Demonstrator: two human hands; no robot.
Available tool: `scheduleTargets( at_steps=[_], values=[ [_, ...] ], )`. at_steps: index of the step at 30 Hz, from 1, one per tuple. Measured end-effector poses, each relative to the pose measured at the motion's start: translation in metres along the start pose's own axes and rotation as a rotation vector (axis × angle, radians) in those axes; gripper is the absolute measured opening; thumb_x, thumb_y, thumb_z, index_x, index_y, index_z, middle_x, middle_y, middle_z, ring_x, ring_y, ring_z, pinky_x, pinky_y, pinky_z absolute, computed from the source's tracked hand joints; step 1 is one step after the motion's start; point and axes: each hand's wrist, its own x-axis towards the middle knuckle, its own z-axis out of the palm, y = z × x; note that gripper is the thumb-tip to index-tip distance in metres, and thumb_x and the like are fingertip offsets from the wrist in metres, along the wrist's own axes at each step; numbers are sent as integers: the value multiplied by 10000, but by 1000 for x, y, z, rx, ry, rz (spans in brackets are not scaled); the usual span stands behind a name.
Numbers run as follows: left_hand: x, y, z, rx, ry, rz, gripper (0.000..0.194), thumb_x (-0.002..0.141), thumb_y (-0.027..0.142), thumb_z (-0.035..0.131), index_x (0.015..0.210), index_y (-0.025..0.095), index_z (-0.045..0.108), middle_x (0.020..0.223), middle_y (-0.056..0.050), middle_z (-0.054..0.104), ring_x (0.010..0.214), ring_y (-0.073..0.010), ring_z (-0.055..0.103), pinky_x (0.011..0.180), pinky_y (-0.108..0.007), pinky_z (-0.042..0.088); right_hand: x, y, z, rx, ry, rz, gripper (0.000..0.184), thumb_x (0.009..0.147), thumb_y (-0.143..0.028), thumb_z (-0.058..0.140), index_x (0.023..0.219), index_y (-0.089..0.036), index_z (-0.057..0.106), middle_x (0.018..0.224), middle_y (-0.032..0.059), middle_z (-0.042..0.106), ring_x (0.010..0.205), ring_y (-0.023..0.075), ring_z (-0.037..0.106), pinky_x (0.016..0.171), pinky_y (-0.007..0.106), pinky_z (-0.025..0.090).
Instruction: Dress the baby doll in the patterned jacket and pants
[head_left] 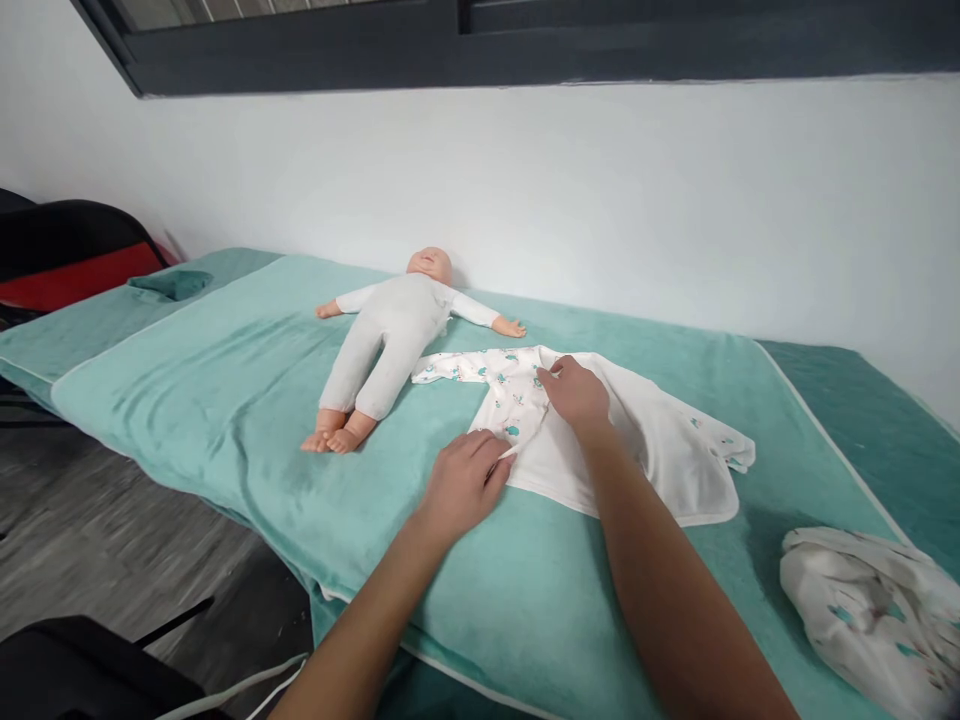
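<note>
A white baby shirt (pixel 660 440) with small green prints lies spread open on the green bed cover. Its printed sleeve reaches left toward the doll, and the plain inner side shows on the right. My left hand (pixel 466 478) pinches the shirt's lower front edge. Higher up, near the neckline, my right hand (pixel 576 393) has its fingers closed on the shirt's edge. A baby doll (pixel 401 310) with a white cloth body lies on its back to the left of the shirt, arms spread, head toward the wall.
A bundled white printed cloth (pixel 870 610) sits at the bed's right front. The green-covered bed (pixel 210 390) stands against a white wall (pixel 675 200) below a dark window frame (pixel 315 50). Black-and-red chairs (pixel 82 260) are at the left; a black object (pixel 90 670) is at the lower left.
</note>
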Motion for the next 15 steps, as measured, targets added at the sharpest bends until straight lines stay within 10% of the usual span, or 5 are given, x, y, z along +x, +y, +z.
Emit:
scheduleTargets(
  at_steps=[5,9,15],
  values=[
    [-1,-2,-4,-256,170,-277,234,1000,369,503,879,213,631,739,5,615,663,-139,554,630,-276,441,-2,-3,-4,456,-42,-53,286,858,-389,584,1092,-231,627,867,31,705,827,228,664,761,349,496],
    [-1,-11,-5,-390,485,-581,238,987,416,529,887,208,586,700,29,547,638,-128,524,612,-256,451,-8,-13,0,927,-182,-298,514,870,-435,598,1348,-257,533,1221,65,713,1157,225,654,961,370,514],
    [-4,-21,-2,-92,807,-572,264,953,215,514,1216,231,498,1256,-109,553,1187,-216,562,952,-357,535,-18,-21,10,789,-297,-439,413,862,-371,641,1264,-281,623,1452,53,603,1379,232,523,1160,444,401]
  ],
)
